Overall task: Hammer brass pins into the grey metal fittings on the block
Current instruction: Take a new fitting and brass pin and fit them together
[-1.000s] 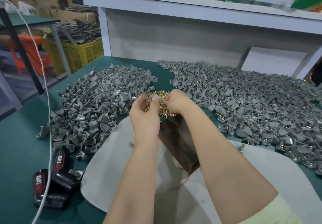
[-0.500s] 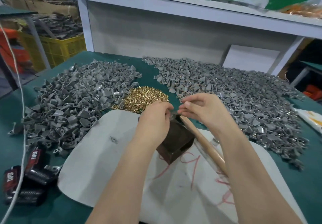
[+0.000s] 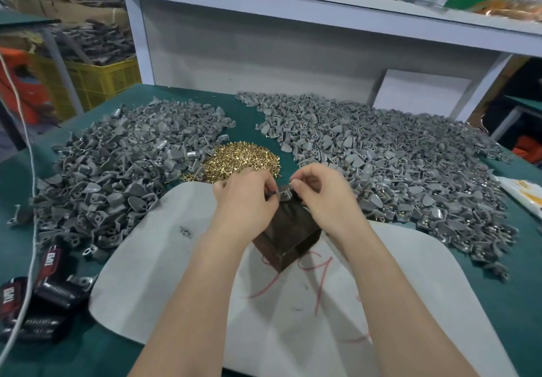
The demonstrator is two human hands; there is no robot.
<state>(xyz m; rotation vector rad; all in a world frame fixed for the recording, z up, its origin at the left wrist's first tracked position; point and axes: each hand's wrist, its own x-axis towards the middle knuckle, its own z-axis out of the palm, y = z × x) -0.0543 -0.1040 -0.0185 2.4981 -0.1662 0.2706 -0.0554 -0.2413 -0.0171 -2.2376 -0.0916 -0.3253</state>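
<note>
- The left grip [image 3: 246, 197] is curled tight, its fingertips pinching one end of a small grey fitting [image 3: 283, 193].
- The right grip [image 3: 325, 197] is curled too, its fingertips [image 3: 296, 184] closed on the other end of that fitting; whether a pin sits between them is too small to tell.
- The fitting rests on top of the dark brown block [image 3: 287, 236], between the two grips.
- The block stands on a pale sheet [image 3: 176, 259] with red scrawls, spread towards the near edge of the green worktop [image 3: 513, 288].
- A heap of brass pins [image 3: 243, 161] lies just behind the grips, mid-worktop.
- Loose grey fittings spread in two piles: the left pile [image 3: 117, 177] towards the left edge, the right pile [image 3: 396, 171] towards the right edge.
- Black rolls [image 3: 50, 288] with red labels lie at the near left corner, with a white cable [image 3: 29, 171] running beside them.
</note>
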